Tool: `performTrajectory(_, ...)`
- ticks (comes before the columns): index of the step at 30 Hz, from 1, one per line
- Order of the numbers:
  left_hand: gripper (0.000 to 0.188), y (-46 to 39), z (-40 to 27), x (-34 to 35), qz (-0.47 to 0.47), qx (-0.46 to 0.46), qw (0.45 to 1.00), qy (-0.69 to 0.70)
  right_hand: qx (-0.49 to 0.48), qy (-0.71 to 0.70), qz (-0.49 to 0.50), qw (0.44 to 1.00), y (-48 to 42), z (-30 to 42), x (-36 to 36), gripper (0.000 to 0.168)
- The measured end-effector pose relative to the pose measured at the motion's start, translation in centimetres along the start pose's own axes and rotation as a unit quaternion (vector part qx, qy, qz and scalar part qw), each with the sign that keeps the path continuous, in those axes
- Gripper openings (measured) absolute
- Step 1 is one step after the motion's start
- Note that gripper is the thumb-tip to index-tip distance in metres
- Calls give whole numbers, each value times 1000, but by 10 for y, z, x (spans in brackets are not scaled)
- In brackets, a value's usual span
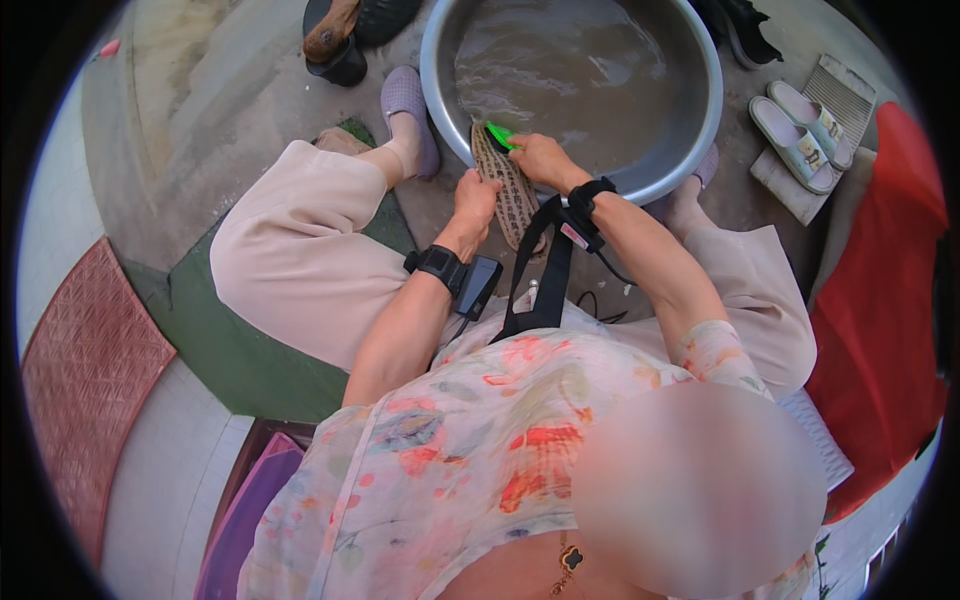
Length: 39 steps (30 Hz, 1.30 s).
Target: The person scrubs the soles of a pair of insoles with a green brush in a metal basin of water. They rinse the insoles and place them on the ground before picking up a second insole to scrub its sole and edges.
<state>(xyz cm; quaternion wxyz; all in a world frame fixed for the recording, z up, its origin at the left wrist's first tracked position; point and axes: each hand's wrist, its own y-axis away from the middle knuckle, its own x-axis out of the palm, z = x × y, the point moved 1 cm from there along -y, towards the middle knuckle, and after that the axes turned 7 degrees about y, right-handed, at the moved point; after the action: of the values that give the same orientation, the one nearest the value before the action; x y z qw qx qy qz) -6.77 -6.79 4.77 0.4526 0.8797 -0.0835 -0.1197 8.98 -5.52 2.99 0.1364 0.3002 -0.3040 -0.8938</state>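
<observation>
A tan shoe insole (510, 191) bearing rows of dark printed writing lies lengthwise over the near rim of a large metal basin (431, 112). Its side is pinched in my left hand (475, 202), thumb on top. My right hand (546, 159) grips a green plastic brush (501, 136) against the far end of the insole. The brush's bristles are mostly hidden underneath. Cloudy brownish water (585, 82) stands in the basin beyond both hands.
White slide sandals (802, 135) rest on a ribbed board (844, 90) at the right. Black shoes (739, 34) lie beyond. At upper left, a brown object stands in a small black pot (341, 66). Red cloth (877, 315) hangs at right; green matting (247, 352) lies left.
</observation>
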Motion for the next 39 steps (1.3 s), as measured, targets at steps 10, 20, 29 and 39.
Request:
performTrajectory(10, 15, -3, 5, 3, -21, 6, 998, 62, 73, -113, 180, 975, 72, -2, -50, 37)
performTrajectory(20, 16, 20, -19, 4, -10, -38, 992, 119, -25, 92, -11, 995, -8, -34, -26, 35)
performTrajectory(29, 29, 18, -20, 2, -88, 39, 995, -3, 10, -57, -28, 998, 73, 14, -66, 37)
performTrajectory(39, 27, 9, -17, 5, -50, 45, 998, 0, -40, 16, 2, 999, 17, 14, -6, 32)
